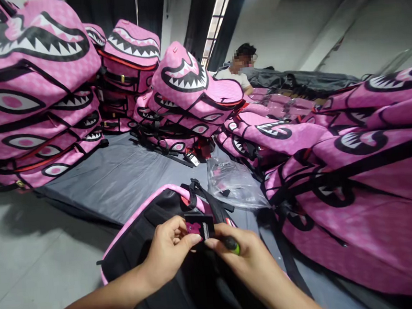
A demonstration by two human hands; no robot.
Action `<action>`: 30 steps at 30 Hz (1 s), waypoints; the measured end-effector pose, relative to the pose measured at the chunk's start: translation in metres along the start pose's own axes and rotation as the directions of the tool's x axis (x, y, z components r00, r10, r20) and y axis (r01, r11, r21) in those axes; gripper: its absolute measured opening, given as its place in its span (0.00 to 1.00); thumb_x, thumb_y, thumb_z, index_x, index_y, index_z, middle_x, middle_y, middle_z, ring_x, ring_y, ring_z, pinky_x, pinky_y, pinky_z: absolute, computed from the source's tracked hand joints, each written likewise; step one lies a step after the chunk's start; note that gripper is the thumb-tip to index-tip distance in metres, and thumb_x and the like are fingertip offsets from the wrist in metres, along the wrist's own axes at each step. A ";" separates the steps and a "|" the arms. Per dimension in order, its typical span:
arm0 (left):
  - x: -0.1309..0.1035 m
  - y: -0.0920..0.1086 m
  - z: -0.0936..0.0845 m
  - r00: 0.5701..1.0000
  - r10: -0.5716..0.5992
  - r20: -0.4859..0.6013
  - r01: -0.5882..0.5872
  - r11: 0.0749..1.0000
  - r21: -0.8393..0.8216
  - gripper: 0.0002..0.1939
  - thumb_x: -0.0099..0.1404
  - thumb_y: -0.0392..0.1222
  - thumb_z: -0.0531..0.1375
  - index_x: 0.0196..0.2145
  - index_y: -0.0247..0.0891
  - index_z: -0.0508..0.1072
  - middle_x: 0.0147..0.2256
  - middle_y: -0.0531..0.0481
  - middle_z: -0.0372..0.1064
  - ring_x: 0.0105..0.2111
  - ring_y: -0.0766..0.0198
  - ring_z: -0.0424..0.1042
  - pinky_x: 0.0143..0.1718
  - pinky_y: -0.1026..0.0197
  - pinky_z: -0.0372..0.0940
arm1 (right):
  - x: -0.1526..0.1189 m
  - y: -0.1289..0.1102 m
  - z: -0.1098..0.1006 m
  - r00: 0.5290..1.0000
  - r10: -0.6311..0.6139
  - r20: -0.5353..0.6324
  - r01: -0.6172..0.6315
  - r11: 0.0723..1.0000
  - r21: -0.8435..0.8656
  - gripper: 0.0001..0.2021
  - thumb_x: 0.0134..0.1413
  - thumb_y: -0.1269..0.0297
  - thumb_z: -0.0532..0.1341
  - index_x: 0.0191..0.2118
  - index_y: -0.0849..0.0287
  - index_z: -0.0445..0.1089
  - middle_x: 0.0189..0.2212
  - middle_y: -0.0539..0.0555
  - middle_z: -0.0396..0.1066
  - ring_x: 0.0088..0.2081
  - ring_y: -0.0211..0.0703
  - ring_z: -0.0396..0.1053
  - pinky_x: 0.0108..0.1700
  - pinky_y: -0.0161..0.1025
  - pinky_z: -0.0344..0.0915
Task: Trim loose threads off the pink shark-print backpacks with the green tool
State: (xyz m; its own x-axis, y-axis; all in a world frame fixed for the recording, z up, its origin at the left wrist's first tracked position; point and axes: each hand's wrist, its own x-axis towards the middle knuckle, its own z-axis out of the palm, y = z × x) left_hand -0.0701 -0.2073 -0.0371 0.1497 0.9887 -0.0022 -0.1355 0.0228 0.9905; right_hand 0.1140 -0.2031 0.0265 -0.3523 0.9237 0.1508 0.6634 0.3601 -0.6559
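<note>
A pink backpack with a black padded back (137, 232) lies in front of me, its back side up. Over its top end, my left hand (171, 249) pinches a black hang tag (193, 226) with a pink figure and white print. My right hand (241, 247) grips the tag's right edge between thumb and fingers. A tool with a black-and-green handle (231, 244) is also held in that hand; its working end is hidden. Beside the tag are the backpack's black straps (209, 195).
Pink shark-mouth backpacks are stacked at left (34, 87), behind (185, 79) and at right (358, 208). A clear plastic bag (233, 181) lies on the grey-covered table (103, 178). Another person (237, 77) is at the back. A white tag (192, 159) hangs by the middle stack.
</note>
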 end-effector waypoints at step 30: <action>0.005 -0.074 -0.101 0.869 0.467 -0.162 -0.035 0.386 0.922 0.31 0.67 0.62 0.53 0.58 0.37 0.63 0.51 0.39 0.72 0.49 0.48 0.74 0.47 0.50 0.69 | 0.090 0.009 0.076 0.857 0.229 0.462 0.126 0.775 -0.619 0.16 0.52 0.76 0.55 0.42 0.57 0.76 0.37 0.60 0.79 0.41 0.49 0.77 0.38 0.37 0.66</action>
State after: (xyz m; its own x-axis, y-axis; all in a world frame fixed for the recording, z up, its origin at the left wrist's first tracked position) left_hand -0.1583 -0.1891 -0.1242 -0.0920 0.8939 0.4387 0.8455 -0.1627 0.5086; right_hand 0.0384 -0.1266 -0.0219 -0.4548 0.8133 -0.3628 0.8784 0.4769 -0.0320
